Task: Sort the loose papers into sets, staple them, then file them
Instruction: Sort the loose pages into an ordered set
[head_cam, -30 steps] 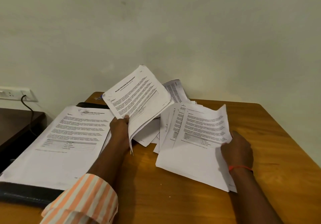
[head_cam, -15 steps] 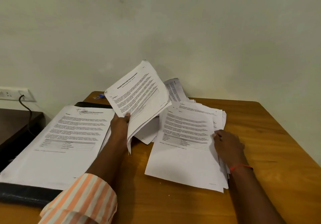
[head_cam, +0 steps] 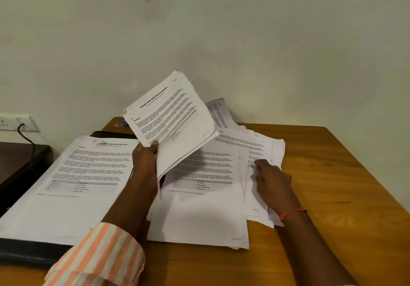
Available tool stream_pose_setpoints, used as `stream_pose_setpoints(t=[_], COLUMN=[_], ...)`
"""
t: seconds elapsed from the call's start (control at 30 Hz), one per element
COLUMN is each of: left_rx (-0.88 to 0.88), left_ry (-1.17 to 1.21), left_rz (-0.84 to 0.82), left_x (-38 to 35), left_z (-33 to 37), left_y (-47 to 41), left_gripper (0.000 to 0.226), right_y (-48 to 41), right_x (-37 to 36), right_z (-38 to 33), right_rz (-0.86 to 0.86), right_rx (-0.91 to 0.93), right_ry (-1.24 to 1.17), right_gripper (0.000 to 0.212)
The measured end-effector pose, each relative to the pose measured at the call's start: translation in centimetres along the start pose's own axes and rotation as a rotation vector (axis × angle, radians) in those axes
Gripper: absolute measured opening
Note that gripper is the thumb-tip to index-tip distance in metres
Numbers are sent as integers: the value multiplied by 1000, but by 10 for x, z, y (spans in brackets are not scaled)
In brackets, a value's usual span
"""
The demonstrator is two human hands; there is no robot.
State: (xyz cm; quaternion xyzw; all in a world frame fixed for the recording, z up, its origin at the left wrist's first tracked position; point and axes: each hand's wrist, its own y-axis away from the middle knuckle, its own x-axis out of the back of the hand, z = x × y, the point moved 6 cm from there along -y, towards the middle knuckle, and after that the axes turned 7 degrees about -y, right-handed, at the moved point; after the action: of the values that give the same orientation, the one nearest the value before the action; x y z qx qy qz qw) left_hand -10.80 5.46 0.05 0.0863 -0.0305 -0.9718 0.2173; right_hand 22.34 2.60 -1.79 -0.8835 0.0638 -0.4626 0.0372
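- Two roles: left hand (head_cam: 144, 163) grasps raised sheaf (head_cam: 173, 112), centre frame, so its title reads
- right hand (head_cam: 271, 181) lies released on loose pile (head_cam: 199, 214), centre right, seemingly steadying it

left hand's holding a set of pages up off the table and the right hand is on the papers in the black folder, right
Not quite. The head view shows the right hand on the loose pile lying on the wooden table, not on the black folder at the left. The left hand does hold a set of pages up.
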Motion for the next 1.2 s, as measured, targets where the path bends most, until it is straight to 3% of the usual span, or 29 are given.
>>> stream_pose_setpoints(t=[0.2, 0.27, 0.33, 0.47, 0.57, 0.7, 0.9, 1.07, 1.2], left_rx=[59, 69, 91, 118, 79, 95, 82, 76, 58], left_ry=[71, 7, -7, -14, -121, -113, -148, -176, -204], left_rz=[-57, -97, -167, -240, -249, -242, -220, -228, -225], left_x=[-1, -6, -17, -31, -34, -37, -40, -40, -38], left_z=[-10, -11, -12, -14, -18, -25, -35, -38, -42], left_y=[0, 2, 0, -1, 0, 6, 12, 6, -2], left_gripper=[42, 57, 57, 33, 38, 23, 31, 29, 34], right_y=[-3, -5, -8, -12, -10, -5, -2, 12, 22], right_x=[0, -1, -2, -5, -4, 5, 30, 71, 77], right_z=[20, 24, 26, 36, 40, 34, 37, 58, 64], right_rz=[42, 51, 63, 71, 96, 175, 481, 923, 1087], right_rx=[-222, -238, -255, -319, -325, -285, -266, -271, -221], right_ry=[-4, -41, -81, -116, -134, -129, -327, -580, -751], right_gripper=[67, 72, 74, 61, 49, 28, 7, 20, 21])
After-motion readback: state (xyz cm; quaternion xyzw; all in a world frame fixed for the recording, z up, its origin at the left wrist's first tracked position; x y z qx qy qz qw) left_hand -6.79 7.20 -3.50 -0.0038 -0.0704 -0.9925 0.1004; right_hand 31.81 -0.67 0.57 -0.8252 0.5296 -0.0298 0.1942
